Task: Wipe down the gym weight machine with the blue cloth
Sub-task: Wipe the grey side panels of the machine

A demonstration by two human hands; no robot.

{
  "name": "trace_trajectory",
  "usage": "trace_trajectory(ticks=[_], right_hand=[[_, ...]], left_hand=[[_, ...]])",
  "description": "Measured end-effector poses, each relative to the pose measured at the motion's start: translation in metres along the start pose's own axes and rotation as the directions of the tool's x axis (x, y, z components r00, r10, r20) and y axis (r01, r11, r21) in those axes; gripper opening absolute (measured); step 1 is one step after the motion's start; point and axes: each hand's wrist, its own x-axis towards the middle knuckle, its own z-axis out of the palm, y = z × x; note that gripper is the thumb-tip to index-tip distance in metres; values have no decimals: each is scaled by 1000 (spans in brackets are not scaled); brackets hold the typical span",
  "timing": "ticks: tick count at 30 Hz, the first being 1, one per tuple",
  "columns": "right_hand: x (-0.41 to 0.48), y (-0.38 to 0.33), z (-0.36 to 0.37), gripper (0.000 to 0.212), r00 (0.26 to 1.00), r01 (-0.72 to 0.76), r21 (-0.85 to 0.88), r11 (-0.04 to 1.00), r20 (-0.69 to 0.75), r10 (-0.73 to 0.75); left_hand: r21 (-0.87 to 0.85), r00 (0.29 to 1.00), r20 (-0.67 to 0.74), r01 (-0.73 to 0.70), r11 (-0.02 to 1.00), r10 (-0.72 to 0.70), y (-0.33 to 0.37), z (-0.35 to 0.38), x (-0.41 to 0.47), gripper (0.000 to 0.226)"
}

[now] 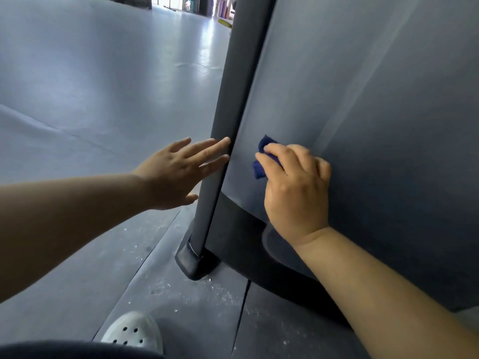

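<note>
The weight machine [375, 112] fills my right side with a smooth grey face. Its left edge is a dark upright post [228, 99] that runs down to a black foot [194, 263] on the floor [90, 73]. Left of the post the floor lies wide open toward the bright far end of the room. Under the grey face a black base band [241, 229] curves round. My white perforated shoe [134, 331] sits at the bottom edge, near the foot but apart from it.

Both bare forearms reach forward. My left hand [176, 174] is flat and released, its straight, spread fingertips [225, 141] touching the post. My right hand [295, 185] lies back-up low on the grey face, just beside the post. Its curled fingers grasp the bunched blue cloth [261, 161], pressing it against the machine.
</note>
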Motion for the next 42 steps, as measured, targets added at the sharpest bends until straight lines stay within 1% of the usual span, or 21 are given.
trace_trajectory(ticks=[2,5,7,9,11,15,17,19,21,23,25,27,29,30,31,33,35,36,38,39,42], right_hand=[[-4,-12,15,37,998,31,-26,999,61,-29],[-35,-29,51,44,935,232,-90,969,296,-196],[-50,-35,63,35,874,347,-100,933,396,-282],[-46,-37,63,18,857,378,-89,921,410,-312],[-32,-33,55,21,891,337,-84,938,350,-289],[17,-18,22,42,992,102,-18,995,74,-100],[20,-19,22,44,991,86,-57,995,107,-79],[9,-26,34,43,956,191,-103,976,247,-161],[-13,-37,49,40,854,342,-110,933,450,-260],[-26,-41,57,33,791,359,-16,933,536,-295],[-26,-37,51,30,834,254,108,961,479,-274],[-21,-29,33,32,933,100,262,960,312,-182],[-15,-18,10,35,982,-30,441,897,181,-56],[-12,-13,-3,44,985,-80,520,851,172,-12],[-9,-10,-16,49,986,-108,573,812,168,13],[-6,-3,-36,48,991,-82,607,790,135,-1],[-6,4,-48,41,992,-48,615,787,119,-32],[-5,6,-52,36,992,-39,618,785,116,-42],[2,11,-60,25,993,-11,634,773,99,-67],[6,12,-64,28,991,5,636,772,98,-87],[8,26,-69,44,973,88,557,826,131,-192]], left_hand=[[-19,1000,-7,16,1000,-16,-3,2,-3,105],[-29,999,-29,19,999,-20,-5,3,-7,107],[-33,1000,-19,17,999,-17,-4,4,-10,108],[-36,1000,-19,15,999,-16,-3,8,-13,109],[-41,1000,-16,4,999,-5,-1,12,-16,109],[-33,1000,-26,8,999,-9,-3,15,-16,108],[-42,999,-27,17,999,-18,-4,15,-14,108],[-48,999,-24,24,999,-25,-4,14,-14,109],[-54,1000,2,13,998,-13,-4,10,-15,108],[-76,1000,28,12,997,-10,-2,7,-19,108],[-146,996,83,43,988,-31,5,-3,-23,108],[-295,980,180,140,945,-89,16,-16,-22,107],[-501,927,335,326,801,-168,34,-34,-12,104],[-611,901,386,410,677,-197,44,-43,-5,102],[-737,882,423,468,488,-208,54,-52,4,97],[-870,856,487,492,-14,-171,67,-74,18,75],[-762,816,574,504,-407,-65,70,-97,28,59],[-677,811,585,494,-546,9,69,-106,31,56],[-570,829,555,438,-695,67,66,-119,36,49],[-541,837,546,396,-742,49,67,-122,38,43],[-527,767,617,237,-816,-176,84,-121,45,25]])
